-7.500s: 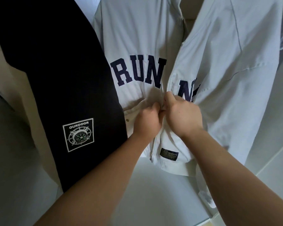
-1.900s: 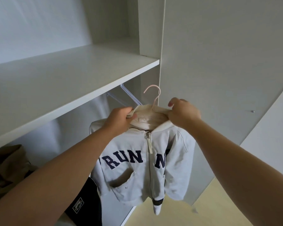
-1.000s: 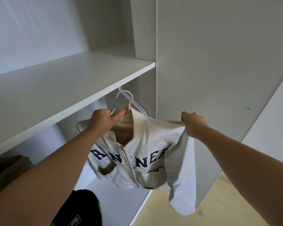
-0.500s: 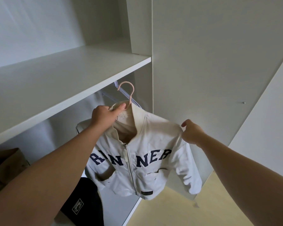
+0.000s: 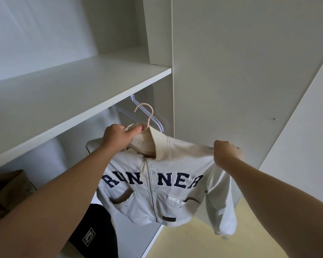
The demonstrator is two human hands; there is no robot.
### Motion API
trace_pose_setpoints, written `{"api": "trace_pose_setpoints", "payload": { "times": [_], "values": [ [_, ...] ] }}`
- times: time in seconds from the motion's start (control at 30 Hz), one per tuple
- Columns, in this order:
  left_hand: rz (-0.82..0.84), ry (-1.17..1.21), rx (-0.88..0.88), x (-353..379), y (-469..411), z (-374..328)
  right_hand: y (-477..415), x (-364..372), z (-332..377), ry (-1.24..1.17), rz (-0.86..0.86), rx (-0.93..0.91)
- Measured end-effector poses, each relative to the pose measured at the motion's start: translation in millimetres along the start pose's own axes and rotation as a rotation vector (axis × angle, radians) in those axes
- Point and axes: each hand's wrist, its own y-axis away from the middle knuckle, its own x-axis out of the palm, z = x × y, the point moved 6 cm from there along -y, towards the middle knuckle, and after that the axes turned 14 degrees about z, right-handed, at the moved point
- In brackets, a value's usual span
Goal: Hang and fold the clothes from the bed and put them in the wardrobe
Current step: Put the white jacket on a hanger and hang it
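One white zip jacket (image 5: 175, 200) lettered RUNNER, left grip (image 5: 117, 135) curled round pink hanger (image 5: 151, 112), right grip (image 5: 226, 153) pinching its shoulder

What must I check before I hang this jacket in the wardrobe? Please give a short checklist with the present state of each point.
1. Left hand grips the hanger at its neck, together with the collar: ok.
2. Right hand pinches the jacket at the shoulder: ok.
3. Jacket zip closed: ok.
4. Hanger hook free and pointing up: ok.
5. Rail position: hidden behind the shelf: cannot tell.
6. Free place on the rail beside the empty hangers: cannot tell.
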Motion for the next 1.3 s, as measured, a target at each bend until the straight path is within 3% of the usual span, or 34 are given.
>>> {"api": "trace_pose_setpoints", "payload": {
  "times": [0.17, 0.3, 0.4, 0.53, 0.63, 0.8, 0.93, 1.03, 1.17, 1.3],
  "values": [
    [0.017, 0.080, -0.027, 8, 7, -9, 8, -3, 19, -0.049, 0.083, -0.057],
    [0.059, 0.078, -0.022, 26, 8, -17, 30, -24, 74, -0.362, -0.014, -0.525],
    [0.050, 0.067, -0.010, 29, 6, -24, 50, -20, 104, -0.257, -0.089, -0.760],
    [0.060, 0.092, -0.036, 25, 5, -23, 47, -10, 95, -0.211, -0.297, -0.663],
    [0.053, 0.097, -0.025, 22, 9, -26, 50, -16, 91, -0.239, -0.415, -0.712],
    [0.044, 0.117, -0.016, 16, 12, -25, 51, -29, 91, -0.210, -0.476, -0.792],
    [0.087, 0.142, -0.037, 15, 15, -26, 43, -41, 83, -0.477, -0.486, -0.685],
    [0.135, 0.197, -0.059, 21, 18, -28, 32, -39, 83, -0.585, -0.369, -0.575],
    [0.167, 0.335, -0.083, 38, 26, -25, 28, -27, 99, -0.355, -0.016, -0.505],
    [0.160, 0.354, -0.106, 46, 29, -29, 57, -17, 123, -0.166, -0.045, -0.639]
  ]
}}
